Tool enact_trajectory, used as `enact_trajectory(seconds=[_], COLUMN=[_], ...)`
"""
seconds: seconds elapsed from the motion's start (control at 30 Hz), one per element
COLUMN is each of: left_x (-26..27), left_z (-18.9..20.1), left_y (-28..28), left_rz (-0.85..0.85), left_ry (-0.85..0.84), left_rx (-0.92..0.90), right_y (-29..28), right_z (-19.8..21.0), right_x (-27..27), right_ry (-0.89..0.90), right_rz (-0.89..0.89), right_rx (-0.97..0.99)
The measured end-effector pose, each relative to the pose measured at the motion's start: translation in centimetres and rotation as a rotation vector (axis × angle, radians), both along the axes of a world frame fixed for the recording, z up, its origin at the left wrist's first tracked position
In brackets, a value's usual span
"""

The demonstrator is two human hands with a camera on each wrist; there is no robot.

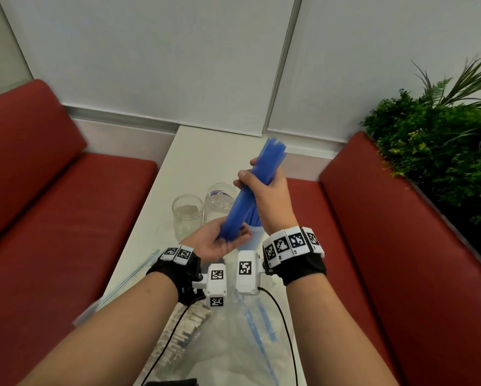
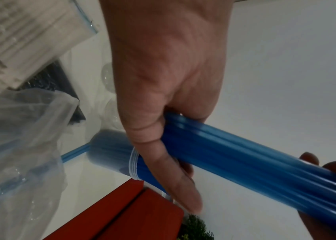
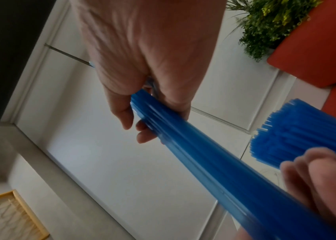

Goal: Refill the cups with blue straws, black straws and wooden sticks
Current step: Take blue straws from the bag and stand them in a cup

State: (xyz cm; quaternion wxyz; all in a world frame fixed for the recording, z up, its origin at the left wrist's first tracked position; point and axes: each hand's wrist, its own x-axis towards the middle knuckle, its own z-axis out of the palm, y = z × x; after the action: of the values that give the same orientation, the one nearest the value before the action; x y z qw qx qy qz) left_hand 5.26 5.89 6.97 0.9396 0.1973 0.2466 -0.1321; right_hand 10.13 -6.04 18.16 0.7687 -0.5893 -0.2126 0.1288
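Observation:
A thick bundle of blue straws [image 1: 250,190] tilts up and to the right above the white table [image 1: 206,157]. My right hand [image 1: 257,176] grips it round the upper middle. My left hand [image 1: 231,239], palm up, curls round its lower end, and in the left wrist view the thumb [image 2: 175,178] lies across the bundle [image 2: 255,159]. Under the bundle stands a cup holding blue straws [image 2: 109,151], mostly hidden in the head view. Two clear jars [image 1: 188,213] [image 1: 220,201] stand just beyond it, with no straws or sticks showing in them. The right wrist view shows the right hand's fingers [image 3: 142,133] wrapped round the bundle [image 3: 204,162].
Near me on the table lie clear zip bags: one with wooden sticks [image 1: 183,330], one with a few blue straws [image 1: 261,330], and a dark one [image 2: 60,81] under them. Red benches [image 1: 53,190] flank the table. A green plant [image 1: 442,140] stands at the right.

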Motion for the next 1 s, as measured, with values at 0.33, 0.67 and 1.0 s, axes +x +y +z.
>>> enact_trajectory(seconds=[0.33,0.67,1.0], left_x=[-0.4,0.3,3.9], left_z=[-0.2,-1.6,-3.1], left_y=[0.1,0.2,-0.9], left_rz=[-0.333,-0.243,-0.022], left_ry=[0.093,0.136,0.172], left_rx=[0.017,0.295,0.481], right_y=[-0.1,-2.9,-4.1], right_z=[-0.5,-0.3,-0.5], right_x=[0.4,4.1,8.5], right_ry=[0.018,-0.054,0.046], right_rz=[0.163,0.397,0.345], right_rx=[0.011,-0.523,-0.607])
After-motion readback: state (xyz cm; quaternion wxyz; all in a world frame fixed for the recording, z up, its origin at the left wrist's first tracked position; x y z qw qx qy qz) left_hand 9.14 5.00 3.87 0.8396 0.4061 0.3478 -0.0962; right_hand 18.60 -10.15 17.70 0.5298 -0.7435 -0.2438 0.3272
